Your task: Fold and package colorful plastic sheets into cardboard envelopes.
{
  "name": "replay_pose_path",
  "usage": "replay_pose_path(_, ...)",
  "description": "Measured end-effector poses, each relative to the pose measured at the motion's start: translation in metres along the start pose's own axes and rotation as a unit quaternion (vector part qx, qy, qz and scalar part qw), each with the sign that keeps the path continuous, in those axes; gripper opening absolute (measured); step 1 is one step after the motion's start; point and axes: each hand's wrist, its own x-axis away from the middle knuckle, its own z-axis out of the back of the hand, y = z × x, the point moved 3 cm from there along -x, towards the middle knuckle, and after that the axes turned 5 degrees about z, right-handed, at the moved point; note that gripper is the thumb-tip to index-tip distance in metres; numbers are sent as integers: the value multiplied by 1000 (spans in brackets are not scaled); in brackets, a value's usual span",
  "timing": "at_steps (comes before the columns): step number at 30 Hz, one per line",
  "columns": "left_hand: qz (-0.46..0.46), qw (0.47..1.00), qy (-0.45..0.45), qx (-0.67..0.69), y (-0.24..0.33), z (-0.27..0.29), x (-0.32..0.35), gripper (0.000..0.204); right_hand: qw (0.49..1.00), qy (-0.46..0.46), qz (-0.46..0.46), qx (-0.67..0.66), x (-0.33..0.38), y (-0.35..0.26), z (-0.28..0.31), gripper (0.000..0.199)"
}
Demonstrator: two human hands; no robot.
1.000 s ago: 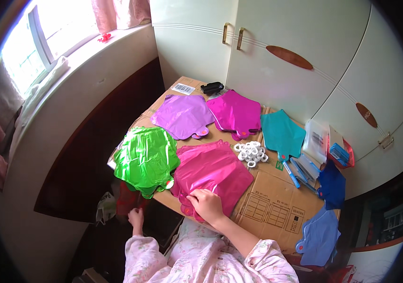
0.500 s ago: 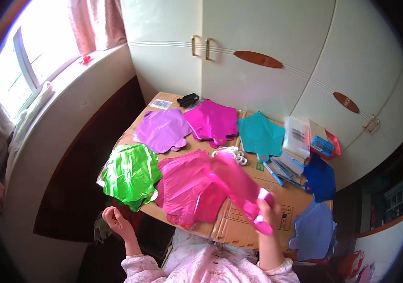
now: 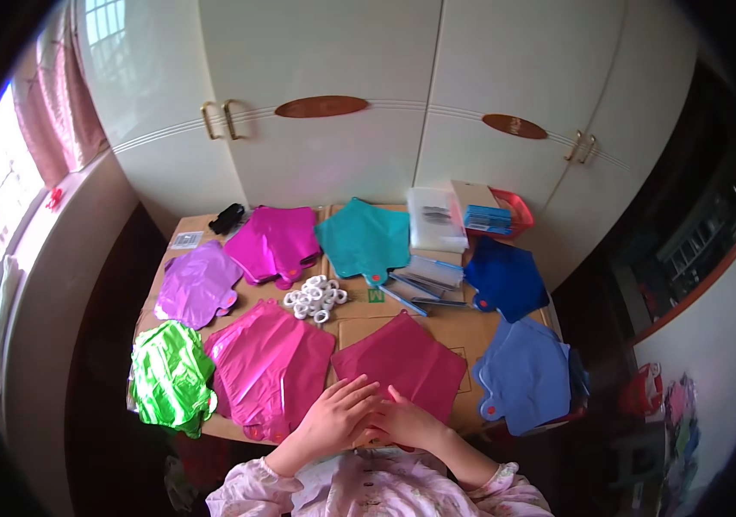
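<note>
A flat, dark pink five-cornered foil piece (image 3: 402, 358), like an uninflated balloon, lies on the cardboard at the front middle. Over its near edge my left hand (image 3: 340, 412) rests with fingers stretched out flat. Coming in from the other side, my right hand (image 3: 407, 424) meets it, thumb apart and fingertips partly hidden by the left hand. Neither hand visibly grips anything. Just left of them is a shinier pink foil stack (image 3: 269, 366), and beyond it a crumpled bright green foil stack (image 3: 170, 375). Small white rings (image 3: 316, 298) sit in a heap behind the pink pieces.
Around the cardboard tabletop (image 3: 368, 327) lie lilac (image 3: 198, 283), magenta (image 3: 273, 243), teal (image 3: 364, 239), dark blue (image 3: 506, 280) and light blue foil stacks (image 3: 525, 375). Clear bags (image 3: 437, 220), a red basket (image 3: 519, 215) and a black object (image 3: 227, 219) stand along the back, before white cabinets (image 3: 325, 52).
The pink foil my right hand was swinging now lies flat on the cardboard. Both hands have come together over its near edge, the left moving in from the side. The view has turned right.
</note>
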Motion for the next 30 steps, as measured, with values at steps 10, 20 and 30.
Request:
replay_pose_path(10,29,975,-85,-203,-42,-59,-17,53,886,236,-385,105,112,60,72,30)
replay_pose_path(20,-65,972,-124,-186,-1,-39,-65,48,846,255,-455,109,163,84,52,14)
replay_pose_path(30,-241,960,-119,-82,75,-118,-160,46,749,436,-498,-27,181,84,53,18)
